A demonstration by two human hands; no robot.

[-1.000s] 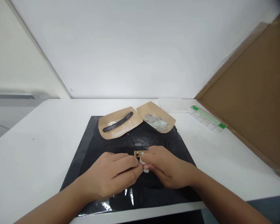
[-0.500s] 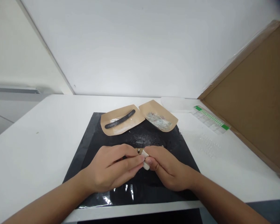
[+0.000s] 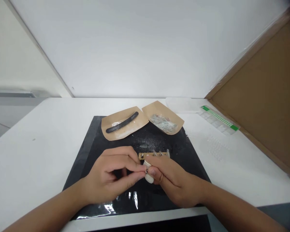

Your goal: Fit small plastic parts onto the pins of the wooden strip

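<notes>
My right hand is closed around a small white piece with a curved, rounded end. A small dark, shiny spot shows on the white piece beside my left fingertips. My left hand has thumb and fingers pinched together at this spot; whether anything tiny lies between them I cannot make out. Just behind my hands is a narrow tan strip with dark round studs. Clear nail tips stand up along its right part, partly hidden by my right hand. Another loose clear nail tip lies beyond the strip.
A black mat covers the table's middle. At its far edge sit two brown paper trays, the left tray bearing a dark curved nail file, the right tray clear scraps. A green-edged clear case lies near a cardboard panel.
Both hands have come slightly nearer to me with the white piece. The tan strip and its nail tips now show behind them. My left fingers are pinched more narrowly.
</notes>
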